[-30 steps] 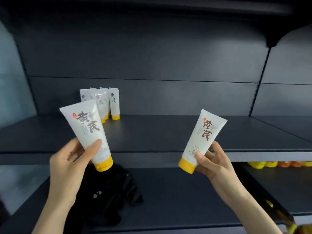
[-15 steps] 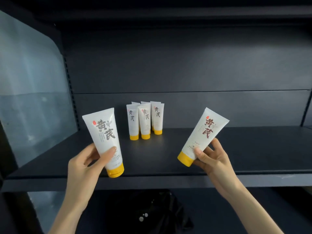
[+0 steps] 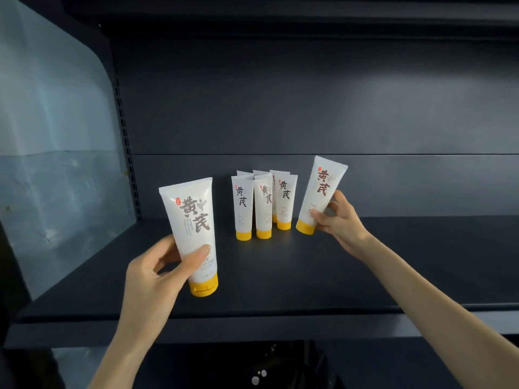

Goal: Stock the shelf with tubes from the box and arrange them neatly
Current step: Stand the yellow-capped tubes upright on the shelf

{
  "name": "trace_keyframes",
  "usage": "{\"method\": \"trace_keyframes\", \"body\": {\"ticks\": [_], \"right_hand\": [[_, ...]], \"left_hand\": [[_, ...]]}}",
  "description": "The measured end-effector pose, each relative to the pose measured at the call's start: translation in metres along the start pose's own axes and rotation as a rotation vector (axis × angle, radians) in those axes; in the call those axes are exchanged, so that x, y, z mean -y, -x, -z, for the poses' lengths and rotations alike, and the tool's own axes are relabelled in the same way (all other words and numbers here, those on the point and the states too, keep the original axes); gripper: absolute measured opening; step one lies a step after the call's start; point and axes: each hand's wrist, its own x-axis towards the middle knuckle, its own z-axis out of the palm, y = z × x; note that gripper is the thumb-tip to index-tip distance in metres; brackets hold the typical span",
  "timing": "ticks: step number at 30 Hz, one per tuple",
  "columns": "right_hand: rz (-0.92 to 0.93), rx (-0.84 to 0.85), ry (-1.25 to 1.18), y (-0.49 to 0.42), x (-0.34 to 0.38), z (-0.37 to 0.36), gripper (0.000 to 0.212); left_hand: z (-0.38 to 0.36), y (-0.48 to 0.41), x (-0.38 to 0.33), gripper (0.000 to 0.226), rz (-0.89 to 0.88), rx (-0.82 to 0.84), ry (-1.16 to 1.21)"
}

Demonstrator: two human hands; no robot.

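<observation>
- Dark shelf point(image 3: 309, 276) spans the view.
- A cluster point(image 3: 264, 209) of white tubes stands on yellow caps near the shelf's back.
- Left hand point(image 3: 157, 268) grips the left tube point(image 3: 193, 228) low down, thumb in front and cap down, nearer the shelf's front, left of the cluster.
- Right hand point(image 3: 337, 220) pinches the right tube point(image 3: 320, 192), tilted, just right of the cluster. Whether its cap touches the shelf is unclear.

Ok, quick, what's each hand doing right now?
Left hand: holding a tube, cap down.
Right hand: holding a second tube, tilted, beside the standing tubes.
</observation>
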Motion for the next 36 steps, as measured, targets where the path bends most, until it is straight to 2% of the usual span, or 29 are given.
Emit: {"method": "trace_keyframes", "body": {"ticks": [7, 13, 26, 33, 36], "right_hand": [[-0.114, 0.000, 0.307, -0.036, -0.046, -0.005, 0.044], [-0.107, -0.023, 0.407, -0.051, -0.068, -0.014, 0.048], [-0.112, -0.076, 0.474, -0.069, -0.075, -0.022, 0.047], [-0.152, -0.047, 0.531, -0.068, -0.062, -0.013, 0.051], [-0.104, -0.117, 0.548, -0.057, -0.045, -0.012, 0.049]], "left_hand": [[-0.008, -0.010, 0.008, 0.031, -0.002, -0.010, -0.032], [-0.020, -0.016, 0.017, 0.031, 0.022, -0.027, -0.029], [-0.033, -0.017, 0.031, 0.041, 0.051, -0.031, -0.032], [-0.038, -0.020, 0.024, 0.027, 0.055, -0.063, 0.016], [-0.038, -0.022, 0.022, 0.024, 0.071, -0.081, 0.029]]}}
